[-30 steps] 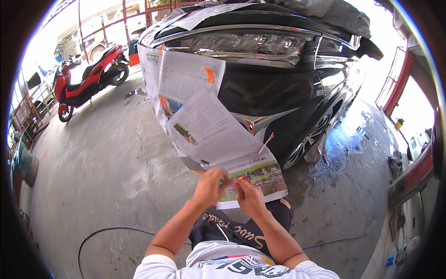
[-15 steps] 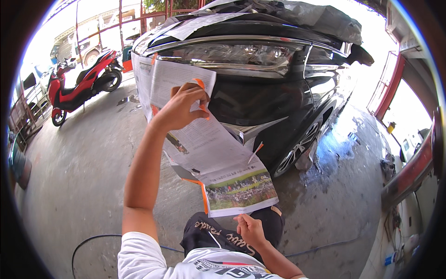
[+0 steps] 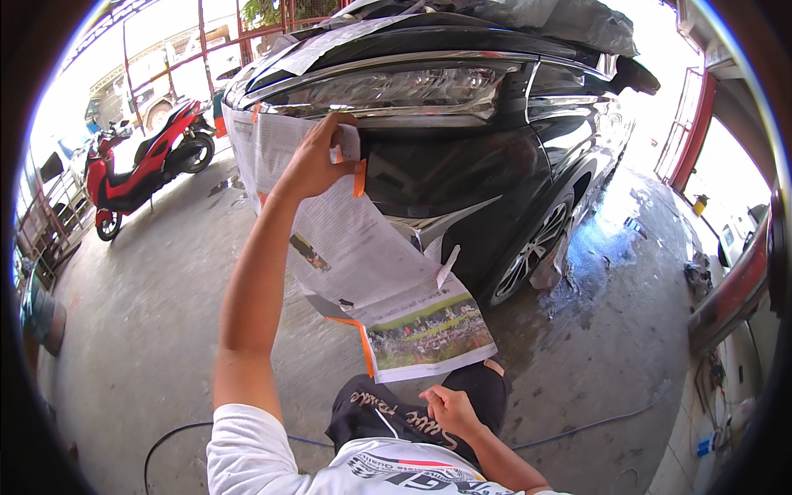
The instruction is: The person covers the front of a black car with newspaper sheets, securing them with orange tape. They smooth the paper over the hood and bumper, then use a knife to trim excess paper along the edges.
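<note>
Our newspaper (image 3: 355, 239) hangs off the black car (image 3: 454, 165). Our left hand (image 3: 317, 158) curls at its upper edge, orange tape (image 3: 360, 179) by the thumb, can't tell if pinched. Right hand (image 3: 452, 411) half-curled, grip unclear. Probably light, floppy, tears easily, so we'd grab edges.

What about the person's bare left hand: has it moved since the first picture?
Yes. The bare left hand has moved up the view, toward the long, clear headlight on the glossy black car.
</note>
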`<move>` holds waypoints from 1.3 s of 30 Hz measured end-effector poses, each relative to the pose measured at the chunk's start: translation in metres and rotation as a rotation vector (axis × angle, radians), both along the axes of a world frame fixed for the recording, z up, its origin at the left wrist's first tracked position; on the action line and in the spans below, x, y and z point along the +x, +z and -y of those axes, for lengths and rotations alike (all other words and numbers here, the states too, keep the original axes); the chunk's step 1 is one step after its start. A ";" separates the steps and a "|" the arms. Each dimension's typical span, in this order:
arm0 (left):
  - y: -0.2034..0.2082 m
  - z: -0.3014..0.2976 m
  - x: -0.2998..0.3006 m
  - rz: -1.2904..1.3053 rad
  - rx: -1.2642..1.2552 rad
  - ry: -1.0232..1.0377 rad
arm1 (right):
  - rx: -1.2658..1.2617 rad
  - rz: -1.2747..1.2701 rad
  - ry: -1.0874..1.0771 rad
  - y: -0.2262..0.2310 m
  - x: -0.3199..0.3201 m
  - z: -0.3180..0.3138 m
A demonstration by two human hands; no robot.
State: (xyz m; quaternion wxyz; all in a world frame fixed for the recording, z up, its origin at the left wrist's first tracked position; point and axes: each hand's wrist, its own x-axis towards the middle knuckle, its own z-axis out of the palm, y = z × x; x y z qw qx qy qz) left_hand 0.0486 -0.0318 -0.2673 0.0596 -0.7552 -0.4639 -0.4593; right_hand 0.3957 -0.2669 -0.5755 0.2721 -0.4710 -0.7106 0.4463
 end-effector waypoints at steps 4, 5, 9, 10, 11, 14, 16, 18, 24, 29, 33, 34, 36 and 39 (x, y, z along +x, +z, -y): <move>-0.012 -0.006 0.003 0.088 0.104 0.070 | -0.018 -0.046 0.021 -0.011 -0.001 0.002; -0.015 -0.001 0.005 0.108 0.186 0.088 | -0.040 -0.080 0.031 -0.010 -0.004 0.004; -0.076 0.038 0.043 0.337 0.451 0.138 | -0.043 -0.099 -0.022 -0.035 0.004 0.007; -0.104 0.062 0.055 0.434 0.449 0.144 | -0.098 -0.102 -0.077 -0.029 0.004 0.009; -0.145 0.086 0.067 0.528 0.420 0.140 | -0.019 -0.088 -0.089 -0.032 0.006 0.009; -0.318 0.159 0.113 0.974 -0.153 0.001 | 0.028 0.069 -0.026 -0.021 0.006 0.006; -0.389 0.205 0.151 0.964 -0.618 -0.113 | 0.002 0.194 0.023 -0.034 0.007 -0.003; -0.411 0.229 0.162 0.917 -0.791 -0.103 | -0.062 0.249 0.097 -0.042 0.008 -0.004; -0.489 0.158 0.130 1.053 -0.389 0.531 | -0.196 0.180 0.252 -0.053 -0.022 -0.012; -0.532 0.048 0.147 1.269 -0.575 0.602 | -0.088 0.193 0.378 -0.019 -0.042 -0.035; -0.503 0.011 0.142 1.913 -0.399 0.357 | -0.104 0.148 0.306 -0.014 -0.034 -0.043; -0.494 0.006 0.150 2.078 -0.345 0.228 | -0.126 0.143 0.249 -0.018 -0.023 -0.041; -0.502 0.008 0.165 2.414 -0.227 0.012 | -0.220 0.084 0.192 -0.043 -0.004 -0.036; -0.522 0.011 0.172 2.544 -0.367 -0.179 | -0.365 -0.008 0.129 -0.075 0.028 -0.019</move>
